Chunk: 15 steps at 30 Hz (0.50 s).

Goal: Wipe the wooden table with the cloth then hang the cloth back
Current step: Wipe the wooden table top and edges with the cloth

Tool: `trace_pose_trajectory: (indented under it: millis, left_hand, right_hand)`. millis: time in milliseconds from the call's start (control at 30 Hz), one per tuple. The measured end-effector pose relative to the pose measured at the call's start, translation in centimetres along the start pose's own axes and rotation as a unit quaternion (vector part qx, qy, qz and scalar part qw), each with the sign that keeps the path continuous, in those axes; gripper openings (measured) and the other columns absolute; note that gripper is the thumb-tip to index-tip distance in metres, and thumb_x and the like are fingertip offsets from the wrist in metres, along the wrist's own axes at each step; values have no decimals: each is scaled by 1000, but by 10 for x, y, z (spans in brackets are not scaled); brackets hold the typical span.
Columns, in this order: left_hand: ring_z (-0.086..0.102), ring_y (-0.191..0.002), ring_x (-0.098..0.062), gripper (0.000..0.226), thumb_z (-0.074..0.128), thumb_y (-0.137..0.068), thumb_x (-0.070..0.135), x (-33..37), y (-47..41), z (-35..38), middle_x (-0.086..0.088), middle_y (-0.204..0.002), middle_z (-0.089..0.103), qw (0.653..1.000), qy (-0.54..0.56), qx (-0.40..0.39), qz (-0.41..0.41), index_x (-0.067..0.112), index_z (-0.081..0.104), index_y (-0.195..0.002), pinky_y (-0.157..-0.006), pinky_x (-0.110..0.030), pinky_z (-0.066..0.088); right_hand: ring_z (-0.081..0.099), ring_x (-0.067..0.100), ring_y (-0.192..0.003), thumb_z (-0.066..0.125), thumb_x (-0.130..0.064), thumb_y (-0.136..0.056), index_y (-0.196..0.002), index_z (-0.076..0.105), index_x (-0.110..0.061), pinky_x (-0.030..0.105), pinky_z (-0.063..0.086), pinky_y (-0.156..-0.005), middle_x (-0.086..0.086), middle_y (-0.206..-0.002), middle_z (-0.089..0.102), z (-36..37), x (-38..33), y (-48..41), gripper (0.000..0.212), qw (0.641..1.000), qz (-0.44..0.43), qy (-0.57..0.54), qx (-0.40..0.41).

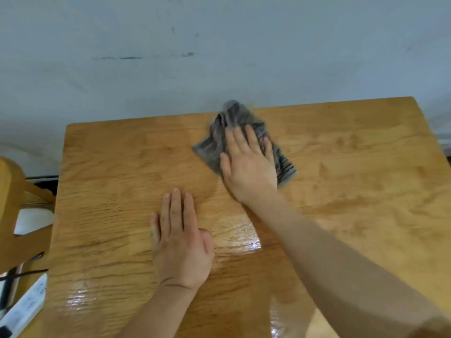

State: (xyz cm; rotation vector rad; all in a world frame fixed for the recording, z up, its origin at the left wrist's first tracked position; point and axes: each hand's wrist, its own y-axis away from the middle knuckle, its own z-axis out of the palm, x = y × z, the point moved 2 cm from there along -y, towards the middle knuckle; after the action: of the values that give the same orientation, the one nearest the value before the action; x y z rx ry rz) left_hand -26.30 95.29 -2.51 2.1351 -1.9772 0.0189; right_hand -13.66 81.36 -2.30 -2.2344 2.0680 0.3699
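pressing blurred cloth (244, 140) flat under open right hand (249, 167), left hand (181, 240) spread on wooden table (353, 191)

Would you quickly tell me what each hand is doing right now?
Left hand: open, flat on the wooden table, holding nothing.
Right hand: open, palm pressing the cloth onto the table.

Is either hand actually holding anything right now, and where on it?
Nothing is gripped. The right hand presses flat on the middle of the grey cloth; the left hand lies flat on the bare wooden table.
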Motion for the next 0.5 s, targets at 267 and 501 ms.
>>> trace_pose_trajectory:
  millis: [267,501]
  left_hand:
    - [23,-143,-32,71,32,-79,31,1,-1,-3,-17,-153,29,1000,11,27,0,3,33,-144,-115,-51,15]
    - [20,-144,-30,69,28,-82,30,3,-3,-2,-16,-154,27,1000,3,29,-4,3,33,-145,-117,-48,12]
  right_hand:
    - [24,17,-146,32,-45,-97,-149,36,-25,43,16,-118,-5,-154,37,-2,43,74,55,986,-159,39,-32]
    - [9,19,-149,20,-43,-99,-154,21,-20,49,8,-120,0,-161,20,-38,129,-77,59,993,111,18,17]
